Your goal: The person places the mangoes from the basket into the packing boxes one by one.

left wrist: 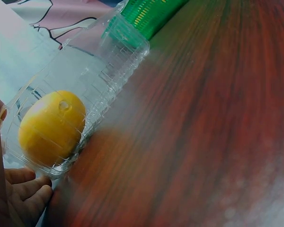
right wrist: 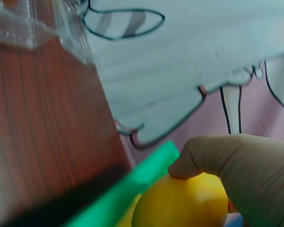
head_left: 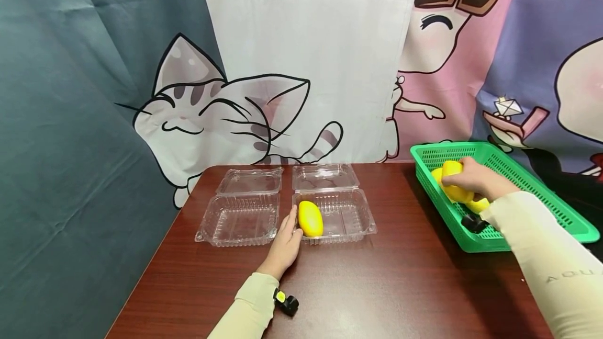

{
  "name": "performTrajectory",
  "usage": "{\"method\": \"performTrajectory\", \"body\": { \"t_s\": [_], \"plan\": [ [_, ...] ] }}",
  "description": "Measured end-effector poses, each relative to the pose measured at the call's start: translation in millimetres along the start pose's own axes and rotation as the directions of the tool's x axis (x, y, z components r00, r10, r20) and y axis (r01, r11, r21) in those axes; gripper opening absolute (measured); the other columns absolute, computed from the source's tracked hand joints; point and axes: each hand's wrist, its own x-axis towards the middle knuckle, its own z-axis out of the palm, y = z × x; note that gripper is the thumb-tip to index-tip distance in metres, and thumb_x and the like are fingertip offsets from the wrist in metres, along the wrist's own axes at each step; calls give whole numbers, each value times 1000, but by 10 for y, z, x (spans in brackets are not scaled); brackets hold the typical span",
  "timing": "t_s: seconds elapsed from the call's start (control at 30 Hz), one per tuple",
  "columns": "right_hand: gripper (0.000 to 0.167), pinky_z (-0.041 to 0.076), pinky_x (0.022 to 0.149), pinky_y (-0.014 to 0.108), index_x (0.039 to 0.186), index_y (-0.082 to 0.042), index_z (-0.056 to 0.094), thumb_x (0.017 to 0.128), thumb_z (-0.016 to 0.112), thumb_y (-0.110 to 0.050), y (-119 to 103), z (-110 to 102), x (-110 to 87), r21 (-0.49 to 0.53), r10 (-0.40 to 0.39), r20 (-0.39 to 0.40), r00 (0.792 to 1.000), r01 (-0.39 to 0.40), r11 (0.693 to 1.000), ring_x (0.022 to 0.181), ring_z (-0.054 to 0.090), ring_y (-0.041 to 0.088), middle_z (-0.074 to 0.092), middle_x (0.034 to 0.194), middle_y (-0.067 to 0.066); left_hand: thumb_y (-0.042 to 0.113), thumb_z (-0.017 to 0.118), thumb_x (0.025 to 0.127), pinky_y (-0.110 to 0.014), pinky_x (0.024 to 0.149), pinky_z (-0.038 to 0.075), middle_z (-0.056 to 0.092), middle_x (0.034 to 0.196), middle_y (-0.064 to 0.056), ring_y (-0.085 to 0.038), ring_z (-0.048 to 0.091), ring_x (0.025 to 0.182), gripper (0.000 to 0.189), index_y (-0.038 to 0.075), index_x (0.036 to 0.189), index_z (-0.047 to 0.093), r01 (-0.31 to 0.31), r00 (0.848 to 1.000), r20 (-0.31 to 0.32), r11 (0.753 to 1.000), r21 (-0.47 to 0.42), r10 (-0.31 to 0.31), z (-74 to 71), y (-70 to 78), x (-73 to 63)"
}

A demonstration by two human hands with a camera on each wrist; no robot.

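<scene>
A smooth yellow oval fruit, perhaps a mango or lemon, lies at the left end of the right-hand clear plastic clamshell box. My left hand rests against that box's near left corner, fingers extended; in the left wrist view its fingers touch the plastic wall outside the fruit. Over the green basket, my right hand grips another yellow fruit, thumb on top. More yellow fruit lies beneath that hand, partly hidden by it.
A second clear clamshell box stands open on the left, its lid folded back toward the curtain. Both boxes and the basket sit on a brown wooden table. A cartoon-printed curtain hangs behind the table's far edge.
</scene>
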Motion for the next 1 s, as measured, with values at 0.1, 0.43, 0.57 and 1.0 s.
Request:
{"method": "performTrajectory", "body": {
  "t_s": [0.1, 0.43, 0.57, 1.0],
  "plan": [
    [92, 55, 59, 44, 144, 15, 11, 91, 65, -36, -165, 91, 35, -53, -24, -30, 999, 22, 998, 74, 59, 31, 44, 104, 33, 17, 44, 103, -55, 118, 27, 26, 164, -14, -31, 33, 147, 66, 14, 163, 18, -5, 1000, 0, 1000, 4, 5, -4, 9, 0],
    [92, 53, 59, 37, 147, 9, 20, 84, 68, -38, -803, 485, 130, -173, -78, -30, 996, 72, 982, 85, 55, 37, 50, 106, 29, 16, 46, 103, -56, 117, 28, 27, 163, -15, -33, 36, 146, 66, 14, 163, 18, -18, 1000, -7, 1000, 16, 18, -17, 7, 6],
    [89, 53, 58, 38, 146, 6, 25, 81, 70, -36, -957, 703, 197, -173, -97, -25, 995, 91, 981, 83, 57, 35, 53, 105, 27, 17, 46, 103, -55, 117, 28, 27, 164, -14, -32, 35, 146, 66, 14, 163, 18, -15, 1000, -6, 1000, 17, 15, -18, 10, 4],
    [85, 56, 64, 36, 144, 3, 33, 79, 74, -34, -1290, 1267, 309, -119, -148, 23, 989, 150, 982, 81, 63, 30, 59, 102, 24, 15, 46, 103, -56, 116, 29, 29, 162, -17, -34, 37, 145, 66, 12, 163, 19, -37, 999, -14, 999, 14, 37, 6, -13, -1]
  ]
}}
